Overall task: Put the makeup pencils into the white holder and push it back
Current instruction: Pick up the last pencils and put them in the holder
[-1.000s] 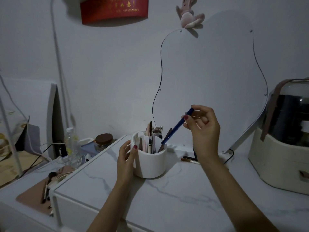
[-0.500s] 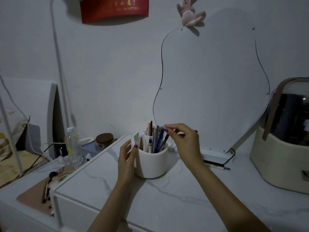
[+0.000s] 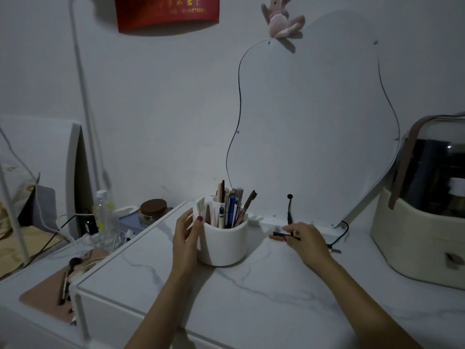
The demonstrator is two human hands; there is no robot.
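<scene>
Overhead, red sign (image 3: 167,11) reads "18135579221" in small digits.

Both forearms are bare and extend forward from the lower edge of the view, converging slightly toward the far side. The left hand (image 3: 185,234) stands on edge, palm facing right, with the fingers curved and the thumb raised; the thumbnail is painted red. The right hand (image 3: 305,239) lies low, palm down, back of the hand up, with the fingers curled at the tips. The two hands are well apart.
</scene>
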